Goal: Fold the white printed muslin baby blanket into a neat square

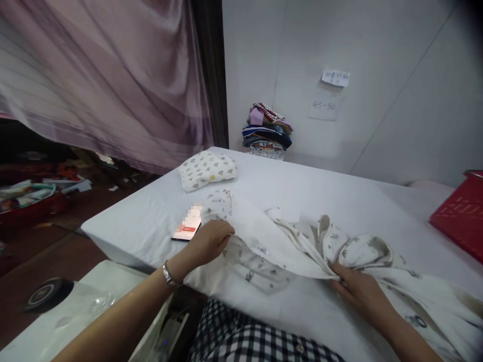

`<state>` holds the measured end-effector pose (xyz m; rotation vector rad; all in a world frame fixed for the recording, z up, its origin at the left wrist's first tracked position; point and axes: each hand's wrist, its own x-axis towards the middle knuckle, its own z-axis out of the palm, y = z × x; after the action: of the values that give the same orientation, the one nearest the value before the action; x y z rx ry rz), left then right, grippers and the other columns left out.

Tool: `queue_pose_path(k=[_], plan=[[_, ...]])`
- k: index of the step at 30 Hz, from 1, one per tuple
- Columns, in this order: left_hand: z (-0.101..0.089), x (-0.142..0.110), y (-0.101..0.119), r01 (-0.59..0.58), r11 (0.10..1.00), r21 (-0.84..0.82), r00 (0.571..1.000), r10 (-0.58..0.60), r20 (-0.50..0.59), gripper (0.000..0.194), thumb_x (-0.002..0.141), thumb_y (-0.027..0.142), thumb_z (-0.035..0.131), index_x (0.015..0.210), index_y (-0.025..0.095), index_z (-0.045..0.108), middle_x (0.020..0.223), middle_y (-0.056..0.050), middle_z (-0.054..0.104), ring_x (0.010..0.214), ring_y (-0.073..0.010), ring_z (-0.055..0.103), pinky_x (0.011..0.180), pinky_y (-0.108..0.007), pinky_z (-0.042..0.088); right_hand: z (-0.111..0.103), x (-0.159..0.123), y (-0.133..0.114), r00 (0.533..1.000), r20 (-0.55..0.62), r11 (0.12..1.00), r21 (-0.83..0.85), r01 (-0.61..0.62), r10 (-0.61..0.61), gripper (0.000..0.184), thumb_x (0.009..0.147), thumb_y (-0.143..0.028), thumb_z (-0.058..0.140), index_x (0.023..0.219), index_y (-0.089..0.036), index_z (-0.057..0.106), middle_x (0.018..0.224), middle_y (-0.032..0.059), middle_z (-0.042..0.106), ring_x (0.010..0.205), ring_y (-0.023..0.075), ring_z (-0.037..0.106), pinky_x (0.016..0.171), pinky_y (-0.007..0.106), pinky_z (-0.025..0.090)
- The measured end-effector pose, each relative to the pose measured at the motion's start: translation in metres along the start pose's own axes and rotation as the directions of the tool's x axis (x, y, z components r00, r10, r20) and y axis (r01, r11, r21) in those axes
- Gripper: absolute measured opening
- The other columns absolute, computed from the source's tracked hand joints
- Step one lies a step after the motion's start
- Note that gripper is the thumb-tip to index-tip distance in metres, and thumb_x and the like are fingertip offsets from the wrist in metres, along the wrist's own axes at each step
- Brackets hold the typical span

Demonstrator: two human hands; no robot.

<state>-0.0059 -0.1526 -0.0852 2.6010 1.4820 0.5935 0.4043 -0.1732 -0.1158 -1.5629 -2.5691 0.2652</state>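
A white baby garment (260, 226) with small grey-green prints lies stretched across the white-covered table in front of me. My left hand (216, 240) pinches its edge near the table's front, and a silver watch circles that wrist. Farther right, my right hand (349, 284) grips the same cloth where several folds gather. The rest of the garment bunches up and trails off toward the lower right. Just beyond my left hand lies a phone (187, 223) with its screen lit, partly covered by the garment. The fingertips of both hands are partly hidden in the cloth.
A folded white printed cloth (208, 170) rests at the table's far left corner. Folded clothes (267, 128) are stacked against the wall. A red bag (460, 216) stands at the right edge. A pink curtain (124, 75) hangs left, above a cluttered floor.
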Motion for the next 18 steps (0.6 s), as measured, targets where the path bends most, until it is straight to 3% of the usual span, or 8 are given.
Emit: queue_pose_path(k=[3,6,8,10,12,15,18], plan=[[-0.01,0.008,-0.009,0.071,0.957,-0.281,0.99,-0.102,-0.099,0.012,0.083,0.018,0.045,0.089,0.021,0.055,0.093,-0.004,0.061,0.089,-0.0173,0.056,0.081,-0.033,0.044,0.009,-0.002,0.0,1.0,-0.014,1.0,0.009,-0.021,0.021,0.022,0.09,-0.037,0.035,0.086,-0.023,0.052,0.071,0.0018,0.066,0.064,0.0199,0.064,0.053,0.025,0.039],[-0.018,0.034,-0.005,0.081,0.777,-0.625,0.952,-0.246,-0.182,0.01,0.083,0.028,0.049,0.088,0.019,0.053,0.094,-0.005,0.062,0.091,-0.0175,0.058,0.08,-0.03,0.045,0.016,-0.002,-0.003,0.999,-0.035,1.0,0.021,-0.015,0.016,0.022,0.09,-0.038,0.036,0.085,-0.023,0.052,0.069,0.0011,0.065,0.062,0.0187,0.063,0.054,0.024,0.038],[-0.018,0.061,0.001,0.077,0.692,-0.718,0.937,-0.295,-0.184,0.016,0.083,0.032,0.049,0.09,0.018,0.052,0.088,-0.004,0.063,0.083,-0.0161,0.059,0.074,-0.028,0.047,0.019,-0.001,-0.006,0.998,-0.055,1.0,0.01,-0.011,0.011,0.02,0.089,-0.036,0.037,0.085,-0.023,0.052,0.069,0.0008,0.065,0.061,0.0184,0.062,0.054,0.024,0.037],[-0.012,0.093,0.008,0.116,0.774,-0.622,0.96,-0.247,-0.129,0.019,0.084,0.031,0.045,0.093,0.017,0.054,0.09,-0.004,0.064,0.082,-0.0151,0.059,0.075,-0.026,0.046,0.02,-0.001,-0.009,0.998,-0.066,1.0,-0.007,-0.01,0.01,0.018,0.088,-0.033,0.039,0.084,-0.024,0.053,0.068,0.0004,0.065,0.061,0.0185,0.062,0.053,0.024,0.036],[-0.002,0.122,0.011,0.189,0.926,-0.328,0.981,-0.166,0.097,0.023,0.083,0.025,0.042,0.097,0.018,0.058,0.1,-0.005,0.065,0.089,-0.0156,0.058,0.078,-0.025,0.045,0.021,-0.001,-0.011,0.996,-0.083,1.0,-0.005,-0.014,0.014,0.018,0.088,-0.033,0.039,0.083,-0.023,0.053,0.068,0.0002,0.065,0.062,0.0186,0.062,0.053,0.024,0.035],[0.016,0.152,0.011,0.183,0.983,0.025,0.886,-0.176,0.428,0.021,0.07,0.015,0.051,0.085,0.018,0.066,0.094,-0.007,0.068,0.085,-0.0196,0.06,0.074,-0.027,0.045,0.024,-0.002,-0.011,0.993,-0.115,1.0,0.024,-0.013,0.016,0.019,0.089,-0.033,0.038,0.083,-0.023,0.053,0.068,0.0,0.065,0.061,0.0176,0.062,0.053,0.024,0.035],[0.029,0.163,0.006,0.153,0.981,0.119,0.836,-0.193,0.514,0.019,0.056,0.008,0.057,0.07,0.016,0.068,0.081,-0.01,0.069,0.078,-0.0234,0.061,0.071,-0.031,0.046,0.029,-0.002,-0.009,0.994,-0.11,0.999,0.038,-0.01,0.014,0.017,0.088,-0.032,0.039,0.083,-0.023,0.053,0.068,-0.0003,0.065,0.061,0.0172,0.062,0.052,0.023,0.035]])
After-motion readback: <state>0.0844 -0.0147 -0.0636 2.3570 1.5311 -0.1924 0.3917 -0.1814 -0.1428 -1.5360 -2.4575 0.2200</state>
